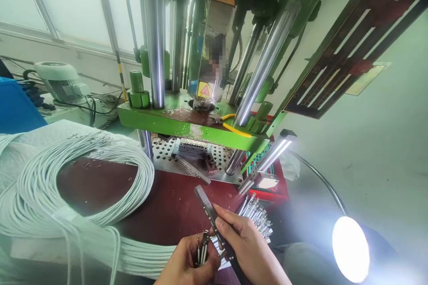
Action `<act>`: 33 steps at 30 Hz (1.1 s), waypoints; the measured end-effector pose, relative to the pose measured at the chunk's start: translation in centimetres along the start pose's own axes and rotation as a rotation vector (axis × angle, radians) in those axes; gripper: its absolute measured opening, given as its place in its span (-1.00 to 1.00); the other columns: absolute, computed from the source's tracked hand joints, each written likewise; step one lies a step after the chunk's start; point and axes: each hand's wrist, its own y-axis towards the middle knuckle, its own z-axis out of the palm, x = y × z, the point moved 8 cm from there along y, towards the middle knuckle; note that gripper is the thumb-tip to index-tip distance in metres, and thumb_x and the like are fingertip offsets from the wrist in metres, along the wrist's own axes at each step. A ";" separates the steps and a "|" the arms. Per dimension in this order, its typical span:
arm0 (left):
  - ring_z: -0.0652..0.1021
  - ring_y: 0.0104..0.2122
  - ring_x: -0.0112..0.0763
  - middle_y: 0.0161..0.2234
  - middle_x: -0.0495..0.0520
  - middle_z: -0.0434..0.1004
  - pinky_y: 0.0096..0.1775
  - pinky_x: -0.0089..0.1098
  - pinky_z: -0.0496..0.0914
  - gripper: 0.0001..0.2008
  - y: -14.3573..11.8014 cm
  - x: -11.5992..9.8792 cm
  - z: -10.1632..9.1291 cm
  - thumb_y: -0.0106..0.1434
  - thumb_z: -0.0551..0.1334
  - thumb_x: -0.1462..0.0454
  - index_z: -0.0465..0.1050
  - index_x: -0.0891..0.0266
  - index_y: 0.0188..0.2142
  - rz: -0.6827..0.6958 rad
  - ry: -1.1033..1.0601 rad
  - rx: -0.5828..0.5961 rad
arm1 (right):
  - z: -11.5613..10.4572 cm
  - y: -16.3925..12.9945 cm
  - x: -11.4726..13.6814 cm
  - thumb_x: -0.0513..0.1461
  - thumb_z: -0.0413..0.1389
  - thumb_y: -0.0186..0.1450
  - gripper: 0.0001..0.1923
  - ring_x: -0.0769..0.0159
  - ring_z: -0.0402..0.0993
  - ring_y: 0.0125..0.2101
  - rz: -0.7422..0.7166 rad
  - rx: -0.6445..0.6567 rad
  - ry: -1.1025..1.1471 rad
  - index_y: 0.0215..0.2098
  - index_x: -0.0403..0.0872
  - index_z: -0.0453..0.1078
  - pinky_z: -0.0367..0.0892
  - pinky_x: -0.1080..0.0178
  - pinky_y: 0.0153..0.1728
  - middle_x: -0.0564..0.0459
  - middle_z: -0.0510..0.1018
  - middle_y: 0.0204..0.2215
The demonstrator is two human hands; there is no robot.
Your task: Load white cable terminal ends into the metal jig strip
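Note:
Near the bottom middle, my left hand (pixel 190 260) is closed around several white cable ends (pixel 202 249) whose tips point upward. My right hand (pixel 245 242) grips a long dark metal bar (pixel 209 211) with small fittings along its edge, tilted so its far end points up and left. The two hands are close together, and the bar's lower part passes beside the cable ends. Beyond them, a second metal strip (pixel 192 168) lies slanted in front of a metal mould block (pixel 193 148) on the press's perforated plate (pixel 222 156).
A green press (pixel 160 122) with steel columns stands ahead, yellow-handled pliers (pixel 234 130) on its platen. Coiled white cables (pixel 36 187) cover the left of the dark red table (pixel 163 207). Bundled cable ends (pixel 257 218) lie right, near a lit lamp (pixel 351 249) and red crate (pixel 279 182).

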 end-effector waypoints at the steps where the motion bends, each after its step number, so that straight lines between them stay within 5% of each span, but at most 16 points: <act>1: 0.09 -0.68 -0.65 -0.68 -0.17 0.17 -0.58 -0.45 -0.07 -0.55 0.0 0.0 0.0 0.08 0.31 -0.05 0.16 0.21 -0.52 -0.010 -0.002 -0.003 | 0.0 0.1 0.0 -0.04 0.04 0.35 -0.57 0.15 0.33 0.10 -0.007 -0.002 -0.006 0.14 0.05 0.31 0.15 0.10 0.14 0.07 0.51 0.02; 9: 0.08 -0.72 -0.66 -0.71 -0.19 0.16 -0.60 -0.46 -0.07 -0.63 0.3 1.2 -0.5 0.09 0.32 0.09 0.16 0.20 -0.53 -0.045 -0.042 -0.018 | 0.8 0.0 -0.4 -0.03 0.02 0.34 -0.54 0.09 0.22 0.18 -0.006 -0.022 -0.194 0.15 0.00 0.31 0.07 0.00 0.19 -0.01 0.40 0.13; 15: 0.25 -0.69 -0.58 -0.67 -0.07 0.30 -0.58 -0.48 0.04 -0.57 0.4 1.9 -0.9 0.07 0.29 -0.05 0.24 0.25 -0.54 -0.021 -0.002 -0.010 | 0.9 0.1 -0.3 -0.06 0.02 0.35 -0.58 0.15 0.26 0.14 0.000 0.016 -0.194 0.14 0.06 0.32 0.13 0.10 0.15 0.04 0.43 0.11; 23: 0.40 -0.55 -0.45 -0.54 0.04 0.43 -0.42 -0.41 0.24 -0.60 -0.3 0.2 -1.7 0.18 0.22 -0.02 0.36 0.32 -0.43 0.040 -0.143 -0.032 | 0.0 -0.1 0.4 -0.02 -0.01 0.37 -0.54 0.31 0.44 -0.40 0.026 0.119 -0.058 0.18 0.04 0.28 0.33 0.26 -0.30 0.13 0.55 -0.43; 33: 0.29 -0.72 -0.58 -0.59 -0.06 0.40 -0.64 -0.52 0.14 -0.55 0.0 0.6 -1.9 0.05 0.31 -0.08 0.27 0.25 -0.42 0.035 0.016 -0.111 | -0.7 -0.1 0.1 -0.02 0.00 0.35 -0.55 0.41 0.26 -0.50 0.050 0.069 -0.116 0.16 0.04 0.31 0.14 0.35 -0.51 0.14 0.49 -0.42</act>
